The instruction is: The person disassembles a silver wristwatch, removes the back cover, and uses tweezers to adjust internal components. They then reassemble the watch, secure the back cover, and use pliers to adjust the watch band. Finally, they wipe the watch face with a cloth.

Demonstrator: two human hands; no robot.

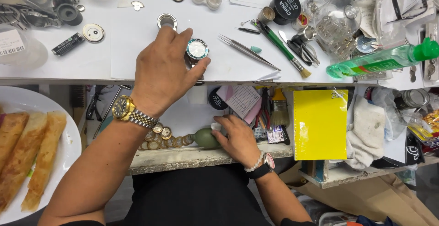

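Broadly, the white paper-covered bench top (137, 34) fills the upper part of the view, crowded at its edges with tools and watch parts. A round white plate (68, 116) with folded golden flatbread (27, 153) sits low on the left. A bright yellow rectangular booklet (320, 123) stands in the open drawer below the bench edge, and a clear green plastic squeeze bottle (379, 61) lies on its side at the far right.

The left hand (162, 70), with a gold-and-steel wristwatch on its wrist, reaches onto the bench. It closes thumb and fingers around the steel watch with a pale dial and teal-green bezel (197, 49). The watch lies face up just inside the bench's front edge, under the fingertips, with the thumb pressed at its lower right.

The right hand (238, 137) is down in the drawer with its fingers curled at the neck of an olive-green rubber bulb blower (205, 138). It touches the bulb, but I cannot tell whether it grips it.

The work in hand looks like steadying the watch while the other hand fetches the blower. To use the blower, it would have to come up over the bench edge to the dial while the watch is kept flat.

Slim steel tweezers (247, 51) and a green-handled brush (281, 47) lie just right of the watch and do not touch it. A row of small round watch movements (164, 137) lines the drawer, left of the blower.
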